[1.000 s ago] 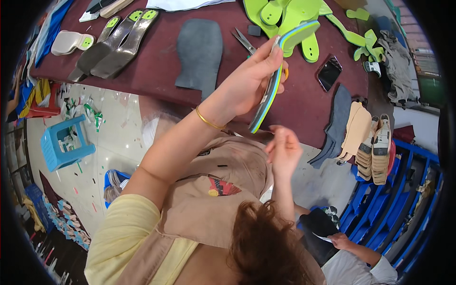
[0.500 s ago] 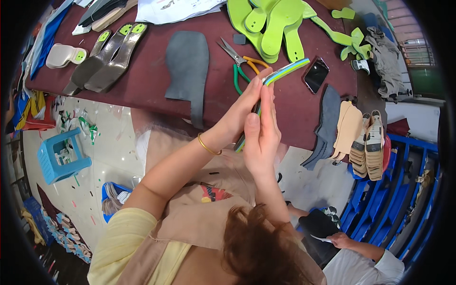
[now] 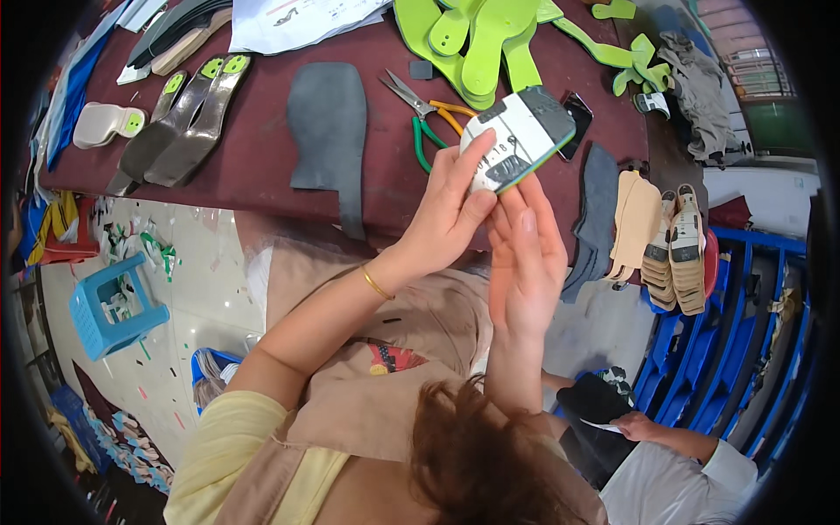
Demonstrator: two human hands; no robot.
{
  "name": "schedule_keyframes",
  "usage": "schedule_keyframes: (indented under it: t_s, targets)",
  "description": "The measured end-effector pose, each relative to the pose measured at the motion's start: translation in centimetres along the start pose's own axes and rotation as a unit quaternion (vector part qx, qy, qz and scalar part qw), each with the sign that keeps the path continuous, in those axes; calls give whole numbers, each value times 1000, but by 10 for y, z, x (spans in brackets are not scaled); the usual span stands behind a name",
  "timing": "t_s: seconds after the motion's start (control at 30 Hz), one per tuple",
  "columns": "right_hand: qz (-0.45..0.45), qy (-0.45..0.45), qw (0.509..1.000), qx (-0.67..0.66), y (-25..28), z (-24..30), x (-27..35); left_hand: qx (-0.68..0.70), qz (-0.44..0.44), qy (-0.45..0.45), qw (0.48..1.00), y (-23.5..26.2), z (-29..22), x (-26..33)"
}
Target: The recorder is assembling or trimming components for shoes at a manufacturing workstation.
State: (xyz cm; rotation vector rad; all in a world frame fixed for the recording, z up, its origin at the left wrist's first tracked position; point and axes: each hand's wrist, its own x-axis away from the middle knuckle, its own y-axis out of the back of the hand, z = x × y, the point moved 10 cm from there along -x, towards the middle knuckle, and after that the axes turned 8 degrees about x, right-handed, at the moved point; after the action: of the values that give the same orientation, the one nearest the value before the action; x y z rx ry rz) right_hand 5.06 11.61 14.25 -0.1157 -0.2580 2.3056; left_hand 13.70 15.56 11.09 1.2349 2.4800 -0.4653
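A shoe insole (image 3: 521, 131), white and dark on its face with a green layered edge, is raised over the table's front. My left hand (image 3: 446, 201) grips its near end, fingers lying across the face and thumb at the lower edge. Just below, my right hand (image 3: 528, 262) is open, palm turned up; its fingertips reach the insole's lower edge, and its thumb stands free. Scissors (image 3: 423, 109) with orange and green handles lie open left of the insole. Further left lies a grey sole-shaped sheet (image 3: 325, 122) with a narrow tail. The insole partly covers a phone (image 3: 577, 118).
Lime-green sole pieces (image 3: 486, 52) are heaped at the table's back. Metallic sandal soles (image 3: 188, 122) lie left; grey pieces (image 3: 593, 210), beige pieces (image 3: 634, 219) and stacked insoles (image 3: 685, 249) sit right. A blue stool (image 3: 118, 302) stands on the floor. Another person's hand (image 3: 634, 426) is at lower right.
The insole has turned from edge-on between my pressed palms to show its white and dark face. My right hand has opened away, moving right and down; my left hand now grips the near end.
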Motion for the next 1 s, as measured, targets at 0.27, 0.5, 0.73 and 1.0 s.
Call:
schedule_keyframes:
  t_s: [0.27, 0.5, 0.73, 1.0]
  targets:
    - [253, 139, 956, -48, -11, 59, 47, 218, -109, 243, 939, 22, 62, -7]
    - [7, -123, 905, -408, 116, 3, -134, 476, -47, 326, 815, -8, 50, 10]
    - [14, 107, 941, 322, 6, 19, -52, 523, -89, 320, 785, -9, 47, 13]
    - [229, 168, 928, 242, -46, -2, 34, 502, -37, 313, 805, -3, 47, 2]
